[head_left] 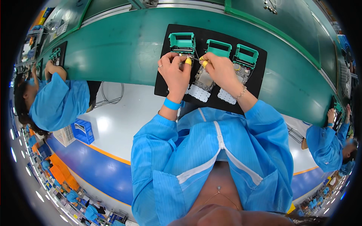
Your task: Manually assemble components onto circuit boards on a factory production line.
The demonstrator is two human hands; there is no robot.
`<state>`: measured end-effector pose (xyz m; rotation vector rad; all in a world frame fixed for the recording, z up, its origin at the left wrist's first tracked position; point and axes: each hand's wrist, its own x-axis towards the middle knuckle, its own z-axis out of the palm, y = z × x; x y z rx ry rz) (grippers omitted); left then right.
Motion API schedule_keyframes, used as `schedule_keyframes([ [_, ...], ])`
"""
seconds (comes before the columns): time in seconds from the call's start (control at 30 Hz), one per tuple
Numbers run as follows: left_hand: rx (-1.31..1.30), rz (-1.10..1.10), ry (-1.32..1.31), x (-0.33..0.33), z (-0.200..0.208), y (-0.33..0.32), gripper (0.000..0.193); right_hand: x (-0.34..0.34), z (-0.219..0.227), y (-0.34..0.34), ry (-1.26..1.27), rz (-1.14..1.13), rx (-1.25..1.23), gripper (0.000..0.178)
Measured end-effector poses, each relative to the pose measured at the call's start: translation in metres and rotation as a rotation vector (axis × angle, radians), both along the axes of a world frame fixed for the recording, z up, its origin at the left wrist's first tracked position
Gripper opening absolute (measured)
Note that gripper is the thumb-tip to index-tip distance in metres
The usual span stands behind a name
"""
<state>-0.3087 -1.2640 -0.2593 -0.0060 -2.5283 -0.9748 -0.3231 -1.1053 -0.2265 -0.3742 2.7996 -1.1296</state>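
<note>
The right hand (220,71) is pinching a dark piece (195,59), the curled left hand (174,74) hovering alongside, its hold unclear: apparently fine fitting, just short of a green frame (182,49), seemingly demanding steadiness next.

The far side of the matt black board (203,33) holds smooth green plastic frames (219,52); its near side, metallic-looking plates (199,93); beneath it, a glossy table (120,41).

Blue striped jacket (196,141), white zip (219,135), yellow finger cots (188,61), blue wristband (172,104), chain bracelet (241,92), ring (160,66), fine pendant necklace (218,188).
</note>
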Motion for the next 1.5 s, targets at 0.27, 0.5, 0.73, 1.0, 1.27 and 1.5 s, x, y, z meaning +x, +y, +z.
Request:
schedule_keyframes([
  [0.27, -0.060, -0.018, -0.118, 0.016, 0.004, -0.005, 0.059, 0.006, 0.009, 0.001, 0.199, 0.023, 0.070, 0.012],
  [0.5, -0.011, -0.082, -0.055, 0.018, 0.004, -0.008, 0.059, 0.004, 0.004, 0.005, 0.241, 0.045, 0.086, 0.012],
  [0.73, 0.056, -0.128, -0.027, 0.018, 0.004, -0.011, 0.060, -0.007, 0.006, 0.019, -0.008, 0.093, 0.007, 0.012],
  [1.0, 0.037, -0.129, -0.032, 0.020, 0.002, -0.006, 0.060, 0.013, 0.001, 0.016, 0.308, 0.204, 0.260, 0.017],
  [1.27, -0.030, -0.119, -0.101, 0.015, 0.001, -0.012, 0.066, 0.022, 0.022, 0.050, 0.425, -0.128, 0.099, 0.026],
  [1.5, 0.029, -0.228, -0.100, 0.008, 0.006, -0.004, 0.069, 0.034, -0.024, 0.105, 0.001, -0.591, -0.574, 0.035],
])
